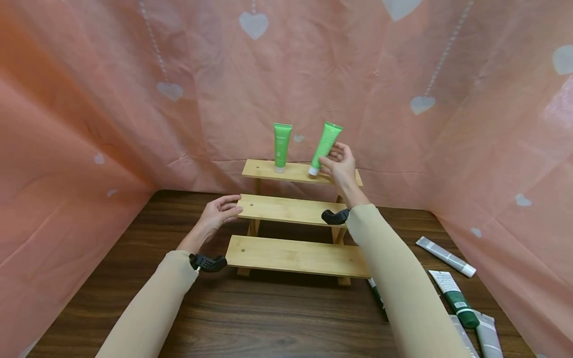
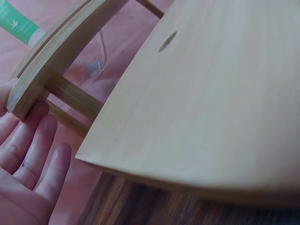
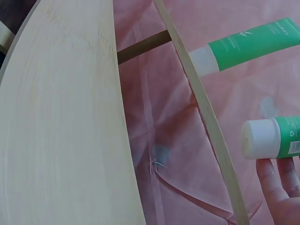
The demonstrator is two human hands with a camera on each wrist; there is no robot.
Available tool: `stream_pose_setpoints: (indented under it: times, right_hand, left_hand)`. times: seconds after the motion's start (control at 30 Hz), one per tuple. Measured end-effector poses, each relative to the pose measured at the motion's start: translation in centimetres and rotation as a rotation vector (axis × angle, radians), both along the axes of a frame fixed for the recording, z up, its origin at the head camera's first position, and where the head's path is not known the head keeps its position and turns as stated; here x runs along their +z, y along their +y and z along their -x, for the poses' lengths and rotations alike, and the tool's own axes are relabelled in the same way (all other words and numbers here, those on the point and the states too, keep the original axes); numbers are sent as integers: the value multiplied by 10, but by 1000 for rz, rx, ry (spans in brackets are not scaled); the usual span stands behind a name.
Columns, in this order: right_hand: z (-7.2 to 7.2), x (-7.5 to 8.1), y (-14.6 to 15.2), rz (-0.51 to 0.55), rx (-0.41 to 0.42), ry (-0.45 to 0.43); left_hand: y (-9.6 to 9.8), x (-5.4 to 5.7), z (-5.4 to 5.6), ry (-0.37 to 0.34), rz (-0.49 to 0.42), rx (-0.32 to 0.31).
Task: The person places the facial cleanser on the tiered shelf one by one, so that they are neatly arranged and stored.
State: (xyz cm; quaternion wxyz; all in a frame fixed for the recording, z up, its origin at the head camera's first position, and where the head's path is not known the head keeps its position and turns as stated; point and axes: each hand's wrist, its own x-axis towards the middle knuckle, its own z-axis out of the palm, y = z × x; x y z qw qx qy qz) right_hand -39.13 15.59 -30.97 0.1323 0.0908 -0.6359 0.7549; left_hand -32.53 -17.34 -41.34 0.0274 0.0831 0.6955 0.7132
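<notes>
My right hand [image 1: 342, 166] holds a green squeeze tube [image 1: 326, 145] with a white cap. Tilted with its cap down, this tube overlaps the right part of the top shelf [image 1: 299, 171] in the head view; the right wrist view shows its white cap [image 3: 260, 139] with fingertips beneath. A matching green tube [image 1: 282, 144] stands upright on its cap, left of centre on that shelf. My left hand [image 1: 217, 214] grips the left end of the middle shelf [image 1: 286, 209] of a three-step wooden rack, with fingers [image 2: 35, 152] against the board's end in the left wrist view.
Below is the rack's bottom shelf [image 1: 295, 256]. To the right on the dark wood table [image 1: 268, 318] lie a grey tube [image 1: 445, 256], a white-and-green tube [image 1: 454, 298] and more grey tubes [image 1: 488, 333]. Another tube [image 1: 377, 296] is partly hidden by my right sleeve. Pink curtain [image 1: 201, 99] surrounds the table.
</notes>
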Motion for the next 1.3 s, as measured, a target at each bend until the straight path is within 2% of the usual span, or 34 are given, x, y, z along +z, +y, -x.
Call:
stream_pose_setpoints:
  times: [0.13, 0.27, 0.43, 0.67, 0.77, 1.0, 1.3]
  right_hand:
    - [2, -2, -3, -53, -33, 25]
    - [4, -4, -9, -151, -58, 78]
    - [4, -5, -16, -230, -51, 116]
    - [-17, 8, -20, -268, -35, 116]
    - [-16, 6, -19, -278, -28, 118]
    - [1, -9, -12, -266, -7, 78]
    - [-3, -4, -8, -229, -8, 35]
  left_hand:
    - [2, 0, -1, 5, -23, 0]
    - [2, -1, -3, 1, -38, 8]
    - [1, -1, -5, -9, -31, 8]
    - [3, 0, -8, 2, -36, 8]
    - [3, -1, -7, 4, -35, 3]
    - [4, -1, -7, 6, -45, 5]
    - [-1, 1, -7, 5, -40, 4]
